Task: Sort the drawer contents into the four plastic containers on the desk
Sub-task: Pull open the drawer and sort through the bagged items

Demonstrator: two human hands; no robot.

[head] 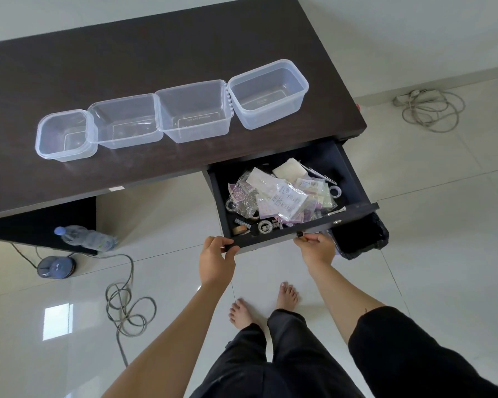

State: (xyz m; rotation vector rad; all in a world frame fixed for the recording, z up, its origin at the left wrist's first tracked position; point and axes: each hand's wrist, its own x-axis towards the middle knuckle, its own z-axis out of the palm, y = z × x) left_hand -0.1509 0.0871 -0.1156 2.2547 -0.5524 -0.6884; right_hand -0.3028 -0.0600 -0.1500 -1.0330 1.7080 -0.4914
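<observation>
Gripping the open drawer [354, 179] front, left hand [215, 261] and right hand [318, 249] hide its edge; jumbled packets [282, 195] inside are indistinct.

Bare left hand [216, 261] and bare right hand [318, 249], uncovered forearms, black short sleeve [414, 349] at the right upper arm, loose black fabric trousers [270, 366], bare feet [263, 304]
</observation>
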